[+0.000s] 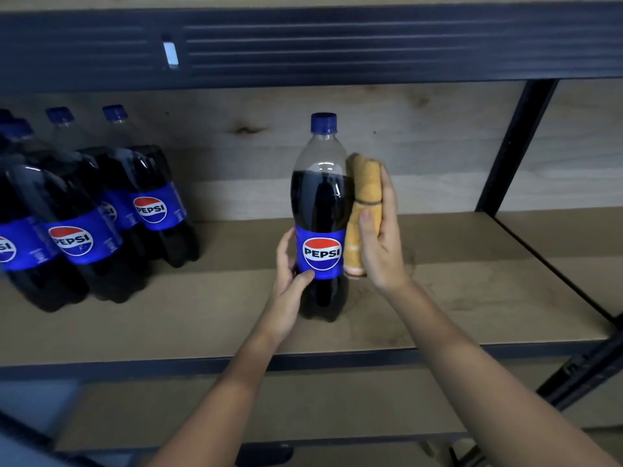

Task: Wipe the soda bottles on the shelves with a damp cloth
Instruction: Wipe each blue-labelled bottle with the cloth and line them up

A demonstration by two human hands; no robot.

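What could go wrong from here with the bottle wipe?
1. The left hand grips the Pepsi bottle only low, at the label; sideways pressure from the orange cloth higher up might tip it.
2. The right hand presses the cloth against the bottle's right side only, so the front and left may stay unwiped.
3. A toppled bottle could roll toward the other Pepsi bottles at the shelf's left.
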